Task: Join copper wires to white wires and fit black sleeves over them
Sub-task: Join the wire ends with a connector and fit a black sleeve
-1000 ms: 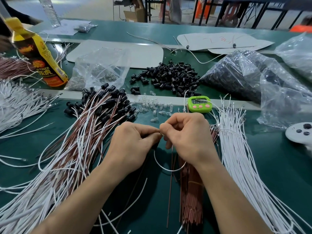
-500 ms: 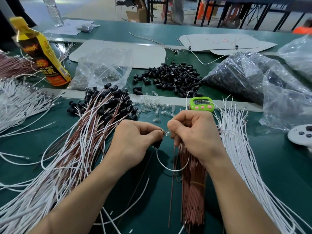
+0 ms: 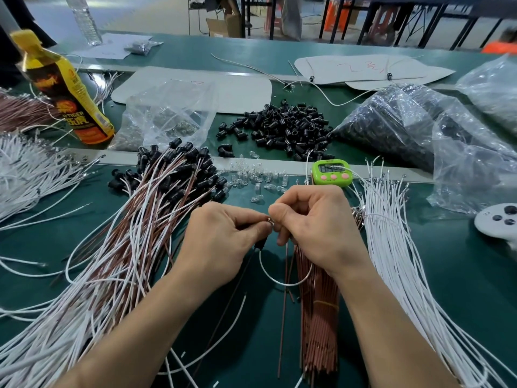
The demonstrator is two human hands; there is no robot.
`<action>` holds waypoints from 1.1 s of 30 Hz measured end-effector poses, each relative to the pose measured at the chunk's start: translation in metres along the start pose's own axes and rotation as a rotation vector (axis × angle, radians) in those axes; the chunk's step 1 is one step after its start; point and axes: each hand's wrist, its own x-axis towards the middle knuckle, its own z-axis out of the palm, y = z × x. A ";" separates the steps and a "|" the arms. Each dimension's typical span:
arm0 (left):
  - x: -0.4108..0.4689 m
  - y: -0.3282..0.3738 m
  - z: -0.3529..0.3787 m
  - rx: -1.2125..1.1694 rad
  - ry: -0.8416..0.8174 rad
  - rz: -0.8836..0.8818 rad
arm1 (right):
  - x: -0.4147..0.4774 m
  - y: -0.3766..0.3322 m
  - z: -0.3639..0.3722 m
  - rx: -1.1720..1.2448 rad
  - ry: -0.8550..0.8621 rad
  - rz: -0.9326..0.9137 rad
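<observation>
The left grip (image 3: 223, 242) pinches a metal tip (image 3: 270, 220); the right grip (image 3: 316, 228), almost touching it, pinches the upper end of a copper wire (image 3: 284, 309) that runs lengthwise toward the viewer. A white wire (image 3: 282, 282) loops beneath both. A black sleeve (image 3: 260, 243) sits just below the left grip, nearer it than the right. How the ends meet is hidden inside the pinch. Farther back, loose sleeves (image 3: 285, 127) litter the bench (image 3: 461, 289).

Looks like a small factory assembly workshop. Long green workbench (image 3: 461, 275) buried in bundles of white wires (image 3: 391, 261) and copper wires (image 3: 319, 317). There's a heap of black sleeves (image 3: 285, 130), bagged parts (image 3: 391, 121) and a little timer (image 3: 331, 172).
</observation>
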 end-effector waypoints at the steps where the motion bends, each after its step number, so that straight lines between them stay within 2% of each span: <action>1: -0.001 0.000 0.000 0.018 0.013 0.013 | -0.001 0.000 0.001 -0.010 0.013 -0.002; 7: -0.004 0.003 0.001 0.073 0.033 0.043 | -0.003 -0.001 0.007 -0.028 0.058 -0.009; 15: -0.006 0.000 0.004 0.148 0.028 0.032 | -0.003 -0.001 0.007 -0.034 0.032 -0.008; 22: 0.003 0.003 -0.003 -0.201 -0.052 -0.160 | 0.002 0.000 0.003 0.051 0.063 -0.030; 33: 0.002 0.003 -0.003 -0.366 -0.058 -0.336 | 0.003 0.006 0.014 0.123 0.116 0.026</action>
